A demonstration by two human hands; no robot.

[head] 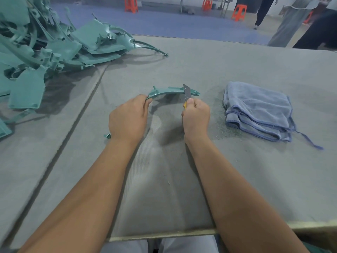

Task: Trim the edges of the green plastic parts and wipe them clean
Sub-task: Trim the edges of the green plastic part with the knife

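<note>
Both hands grip: left (127, 119) curved part (171, 91), right (196, 115) knife (187, 92); cloth (259, 110) beside.

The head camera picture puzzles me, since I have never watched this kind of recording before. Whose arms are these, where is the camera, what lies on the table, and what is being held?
There is no machine here. A person wears a wide-angle camera on the head, so you look forward and down along their own bare arms.

The left hand grips one end of a curved green plastic part. The right hand is closed around a utility knife with a yellow handle; its grey blade points up and rests against the part near its far right end, as if trimming the edge.

On the grey table, a pile of similar green parts lies at the far left. A folded blue cloth lies to the right of the hands, with fine shavings scattered beside it. Orange stools and other people stand in the background.
</note>
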